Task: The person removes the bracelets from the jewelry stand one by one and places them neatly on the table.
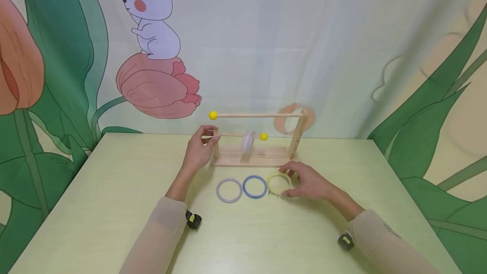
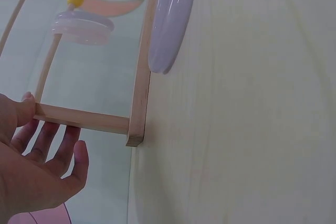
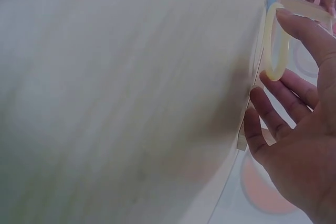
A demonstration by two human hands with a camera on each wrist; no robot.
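A wooden ring rack [image 1: 228, 160] stands toward the back of the table, with yellow balls tipping its two rods. My left hand [image 1: 198, 149] grips its short left post [image 2: 86, 118], thumb on one side and fingers on the other. Several pale, translucent rings [image 1: 247, 142] hang on the lower rod near its ball. In front of the rack, my right hand [image 1: 310, 182] pinches a yellow ring [image 3: 268, 43] between thumb and fingers at its right side. Left of it lie a blue ring [image 1: 244, 187] and a lilac ring [image 1: 218, 190], in a row on the table.
The upper rod [image 1: 255, 115] reaches left from the taller right post [image 1: 298, 135] and carries no rings. Behind the pale table [image 1: 125, 206] hangs a printed curtain [image 1: 243, 54] with a rabbit and flowers. Dark wrist devices [image 1: 194, 220] sit at both sleeves.
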